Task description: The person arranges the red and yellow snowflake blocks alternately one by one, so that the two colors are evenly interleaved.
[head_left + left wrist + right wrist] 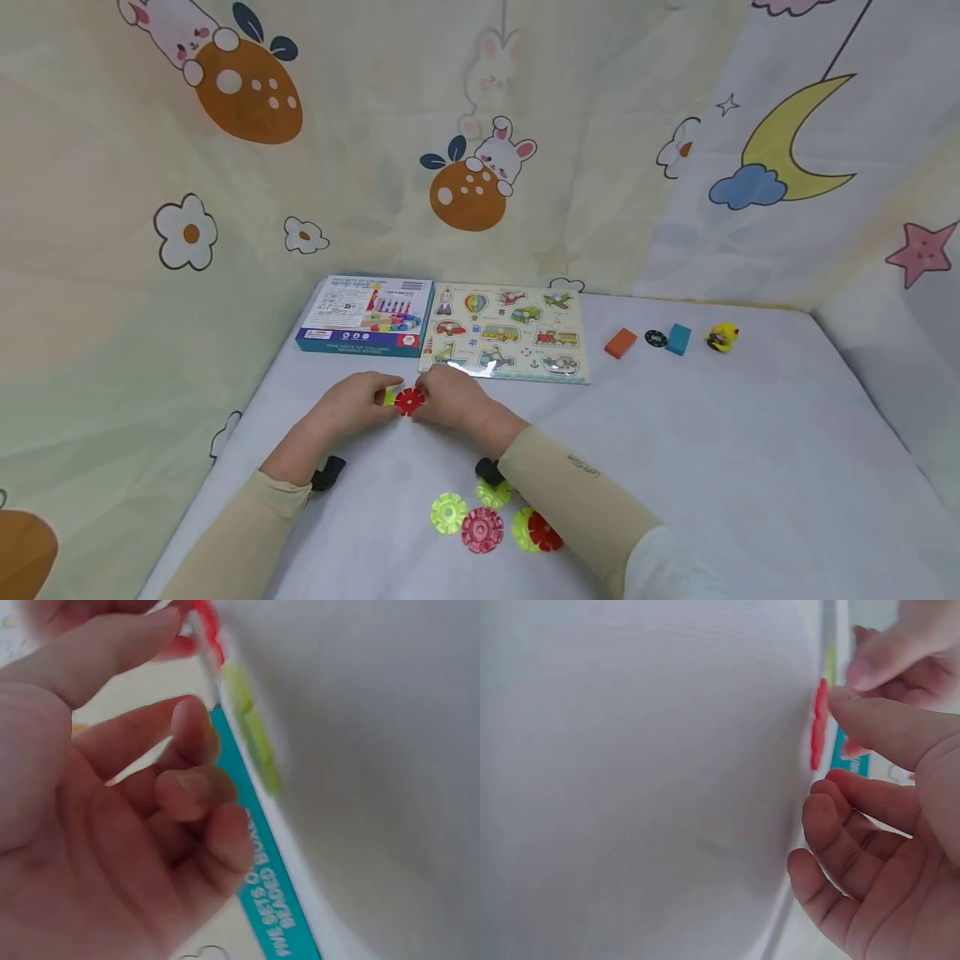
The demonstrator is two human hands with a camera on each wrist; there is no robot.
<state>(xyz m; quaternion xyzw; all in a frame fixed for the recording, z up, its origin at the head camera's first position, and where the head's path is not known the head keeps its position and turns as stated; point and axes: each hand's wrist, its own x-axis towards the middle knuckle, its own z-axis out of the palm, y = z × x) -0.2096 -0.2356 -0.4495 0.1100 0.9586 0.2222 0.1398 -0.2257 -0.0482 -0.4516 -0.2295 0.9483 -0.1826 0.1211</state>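
Note:
Both hands meet around two small notched plastic discs, one red (409,402) and one yellow-green (389,397), which overlap just above the white table. My left hand (348,403) pinches the yellow-green disc at its left edge between thumb and fingers. On the other side, the right hand (459,402) grips the red disc by its right edge. In the left wrist view the yellow-green disc (255,739) shows edge-on past the curled fingers. The right wrist view has the red disc (819,735) edge-on near the thumb. Whether the discs are interlocked I cannot tell.
Closer in lie several loose discs, among them a yellow-green one (448,513) and a dark pink one (482,530), partly beneath the right forearm. Behind the hands are a boxed set (360,312) and a picture puzzle board (502,333). Rightward sit an orange block (621,342), blue block (678,339) and yellow duck (722,337).

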